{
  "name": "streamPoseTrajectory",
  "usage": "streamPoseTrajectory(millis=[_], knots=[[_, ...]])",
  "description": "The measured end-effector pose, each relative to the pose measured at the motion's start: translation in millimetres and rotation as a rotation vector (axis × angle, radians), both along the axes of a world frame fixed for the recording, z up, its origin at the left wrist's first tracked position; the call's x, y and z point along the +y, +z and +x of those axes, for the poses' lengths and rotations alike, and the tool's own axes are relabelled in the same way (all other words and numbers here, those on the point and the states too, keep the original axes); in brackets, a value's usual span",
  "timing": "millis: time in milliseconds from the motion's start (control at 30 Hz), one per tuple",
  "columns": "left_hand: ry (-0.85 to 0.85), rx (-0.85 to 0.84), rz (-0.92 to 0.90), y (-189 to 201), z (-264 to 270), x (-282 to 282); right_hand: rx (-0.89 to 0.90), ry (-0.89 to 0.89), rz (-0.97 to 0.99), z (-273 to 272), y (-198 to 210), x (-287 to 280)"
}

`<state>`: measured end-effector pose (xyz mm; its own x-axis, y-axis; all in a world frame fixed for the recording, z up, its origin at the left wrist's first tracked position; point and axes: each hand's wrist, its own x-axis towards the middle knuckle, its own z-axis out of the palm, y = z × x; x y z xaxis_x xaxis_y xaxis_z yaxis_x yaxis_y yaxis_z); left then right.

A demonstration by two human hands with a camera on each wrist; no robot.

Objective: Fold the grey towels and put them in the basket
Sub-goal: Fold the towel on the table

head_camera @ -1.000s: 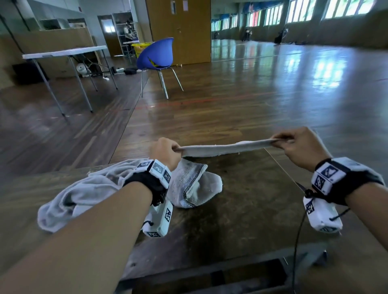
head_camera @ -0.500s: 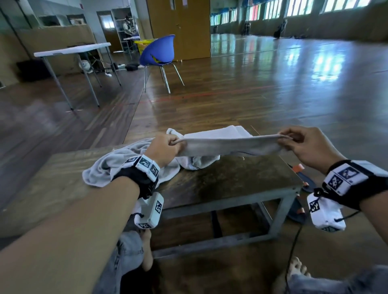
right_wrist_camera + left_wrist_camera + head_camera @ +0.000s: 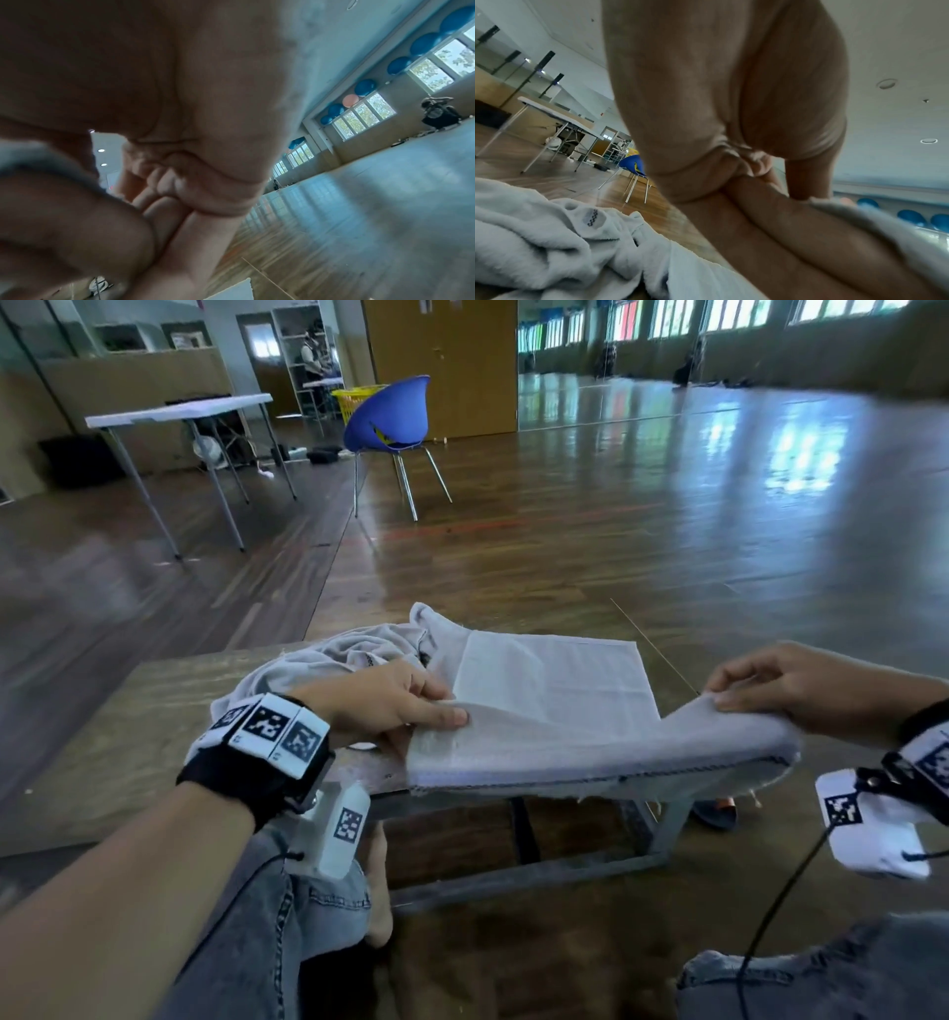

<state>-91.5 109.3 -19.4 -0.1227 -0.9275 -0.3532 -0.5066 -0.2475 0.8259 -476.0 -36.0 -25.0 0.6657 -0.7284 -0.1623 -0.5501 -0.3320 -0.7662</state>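
Observation:
A grey towel (image 3: 554, 680) is spread over the right part of the low wooden table (image 3: 128, 737). Its far half lies flat and its near edge is lifted off the table. My left hand (image 3: 441, 711) pinches the near left corner, thumb on top. My right hand (image 3: 729, 693) pinches the near right corner, beyond the table's right end. A second grey towel (image 3: 334, 660) lies crumpled on the table behind my left hand, also in the left wrist view as the crumpled towel (image 3: 539, 233). In the right wrist view the held towel (image 3: 38, 158) crosses my fingers.
A blue chair (image 3: 390, 413) stands on the wooden floor ahead, with a yellow basket (image 3: 354, 400) behind it. A white folding table (image 3: 179, 410) is at the far left. My knees are under the near edge of the low table, and a cable hangs from my right wrist.
The towel was stretched taut as a strip in the air. Its far half now lies flat on the table, and both hands have come nearer to me with the near edge.

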Motion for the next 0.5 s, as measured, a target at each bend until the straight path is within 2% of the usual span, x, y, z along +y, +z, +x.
streamPoseTrajectory(millis=[67, 200, 300, 400, 500], knots=[[0.060, -0.094, -0.058, -7, 1, -14, -0.067, -0.118, -0.044, 5, -14, -14], [0.232, -0.360, -0.300, -31, 9, -59, -0.107, -0.389, -0.196, 23, -51, -51], [0.360, -0.409, -0.405, -56, 15, -106, -0.096, -0.485, -0.279, 45, -83, -87], [0.420, -0.396, -0.401, -73, 16, -131, -0.060, -0.601, -0.327, 62, -101, -102], [0.403, -0.448, -0.303, -97, 23, -157, 0.066, -0.639, -0.331, 78, -120, -117]])
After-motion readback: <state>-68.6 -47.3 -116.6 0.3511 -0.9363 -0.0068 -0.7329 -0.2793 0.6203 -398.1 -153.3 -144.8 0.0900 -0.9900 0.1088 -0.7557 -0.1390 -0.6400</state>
